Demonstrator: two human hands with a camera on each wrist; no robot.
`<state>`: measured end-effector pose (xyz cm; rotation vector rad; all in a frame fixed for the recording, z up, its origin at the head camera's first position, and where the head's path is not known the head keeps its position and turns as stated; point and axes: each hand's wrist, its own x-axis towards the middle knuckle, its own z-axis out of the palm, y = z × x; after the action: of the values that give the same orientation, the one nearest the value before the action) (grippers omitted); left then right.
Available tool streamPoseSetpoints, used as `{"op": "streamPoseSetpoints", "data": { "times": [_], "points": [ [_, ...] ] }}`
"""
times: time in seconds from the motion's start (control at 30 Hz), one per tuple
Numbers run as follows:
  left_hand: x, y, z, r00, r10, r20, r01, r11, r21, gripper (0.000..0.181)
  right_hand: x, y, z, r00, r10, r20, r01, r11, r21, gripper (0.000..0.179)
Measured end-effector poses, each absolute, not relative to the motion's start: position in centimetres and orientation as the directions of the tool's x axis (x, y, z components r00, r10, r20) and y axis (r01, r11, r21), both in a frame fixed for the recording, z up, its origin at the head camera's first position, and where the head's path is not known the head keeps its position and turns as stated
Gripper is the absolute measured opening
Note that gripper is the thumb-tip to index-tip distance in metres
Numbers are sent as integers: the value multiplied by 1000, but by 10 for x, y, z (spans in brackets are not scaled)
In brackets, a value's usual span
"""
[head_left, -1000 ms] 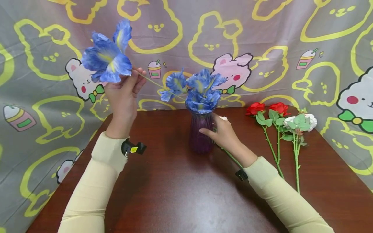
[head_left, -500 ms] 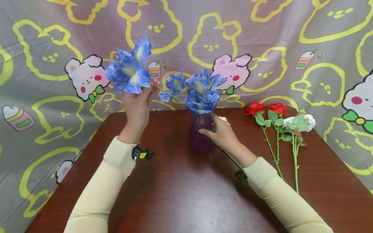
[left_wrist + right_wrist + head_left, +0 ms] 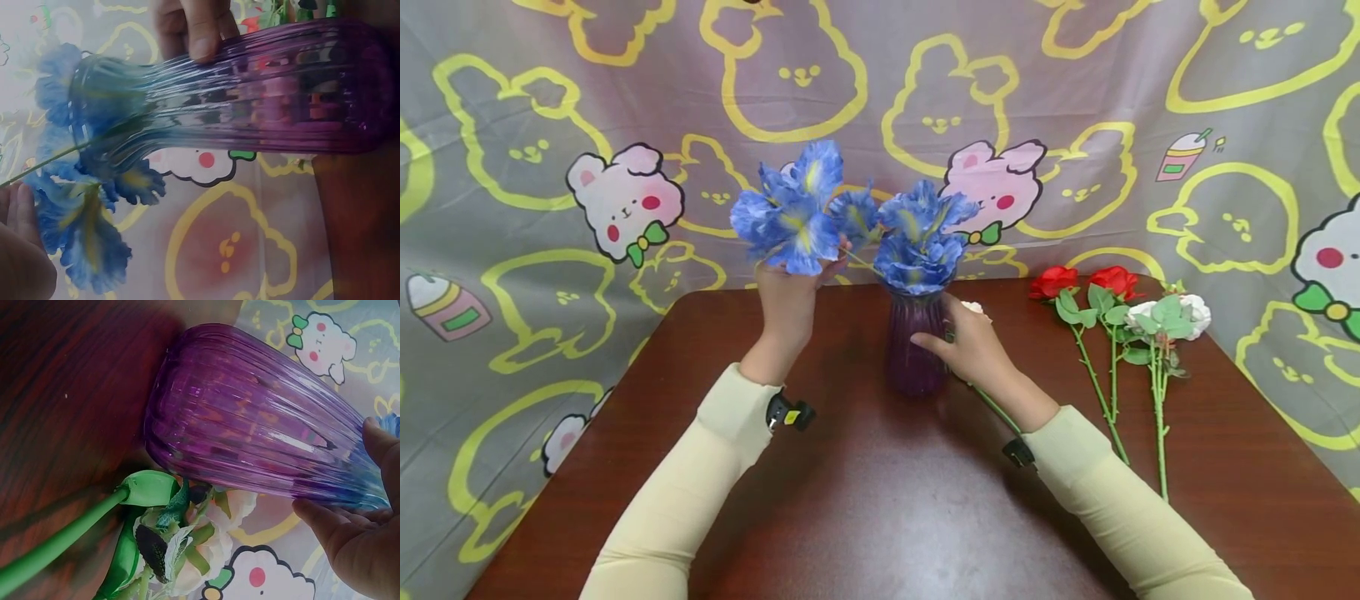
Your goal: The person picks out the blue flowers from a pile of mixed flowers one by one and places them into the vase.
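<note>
In the head view my left hand [image 3: 786, 312] pinches the stem of a blue artificial iris [image 3: 793, 221] just under its bloom. That stem [image 3: 50, 161] slants into the mouth of a ribbed glass vase [image 3: 916, 346], purple below and bluish at the top. The vase stands upright on the table, steadied by my right hand [image 3: 981, 350], whose thumb and fingers grip its side. Other blue irises [image 3: 921, 237] fill the vase mouth. In the right wrist view my right thumb and fingers [image 3: 325, 528] hold the vase near its narrower upper part.
A white flower [image 3: 215, 544] with a green stem lies on the table right beside the vase, partly hidden by my right hand. Farther right lie red roses [image 3: 1116, 282] and white roses [image 3: 1191, 317]. A patterned cloth [image 3: 1075, 100] hangs behind the brown table [image 3: 865, 500].
My left hand has moved right and down, bringing the iris bloom closer to the vase, and its stem has sunk deeper into the mouth. My right hand and the vase have stayed put.
</note>
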<state>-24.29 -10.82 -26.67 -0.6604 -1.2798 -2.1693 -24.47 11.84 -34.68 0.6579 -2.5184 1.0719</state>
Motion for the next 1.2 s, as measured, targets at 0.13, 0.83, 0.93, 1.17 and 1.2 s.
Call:
{"op": "streamPoseSetpoints", "data": {
  "times": [0.13,0.83,0.93,1.17,1.2],
  "points": [
    [-244,-101,-272,-757,-231,611,652,-332,682,18,-245,119,-348,-838,-290,462,-535,605,-590,72],
    [-264,-82,-297,-821,-275,500,561,-233,794,16,-246,118,-349,-835,-296,463,-542,581,-607,73],
    [-265,-80,-299,-828,-269,492,552,-238,799,16,-246,118,-349,-838,-294,460,-539,581,-610,72],
    [-268,-80,-302,-812,-262,521,570,-166,805,16,-246,118,-348,-842,-298,449,-535,569,-624,71],
    [-269,-80,-303,-810,-260,525,571,-152,807,16,-246,118,-347,-843,-298,448,-534,570,-624,71]
  ]
}}
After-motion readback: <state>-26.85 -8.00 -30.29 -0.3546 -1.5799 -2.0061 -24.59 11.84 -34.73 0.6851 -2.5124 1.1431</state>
